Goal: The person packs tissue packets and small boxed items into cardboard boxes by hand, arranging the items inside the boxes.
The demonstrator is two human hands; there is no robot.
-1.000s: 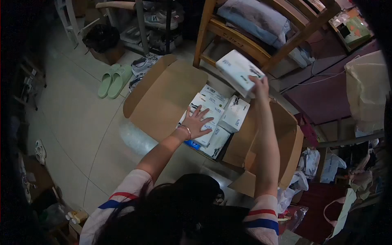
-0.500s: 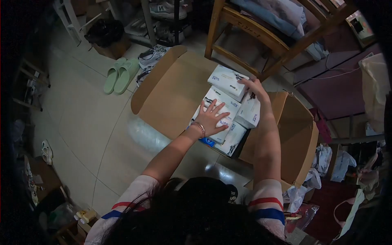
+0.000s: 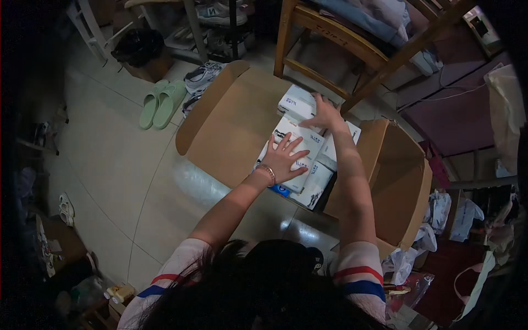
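White tissue packs [image 3: 296, 129] with dark printing lie close together in the opened cardboard box [image 3: 234, 118]. My left hand [image 3: 283, 163] rests flat on the middle packs with its fingers spread, a beaded bracelet on its wrist. At the far end, my right hand [image 3: 328, 114] arches over the right part of another tissue pack [image 3: 294, 100], thumb on the near side and fingers apart from it. My right forearm partly covers a pack on the right [image 3: 347, 132]. A bit of blue packaging [image 3: 279, 190] shows below my left wrist.
A wooden chair [image 3: 338, 38] stands just beyond the box. Box flaps spread left and right. Green slippers [image 3: 163, 104], sneakers [image 3: 202, 77] and a bin with a black bag [image 3: 138, 47] are at the upper left. Clear plastic wrap [image 3: 201, 184] lies beside the box.
My right hand has shifted left and slightly away, from the right edge of the far tissue pack to over it, with its thumb now spread. My left hand stays in place.
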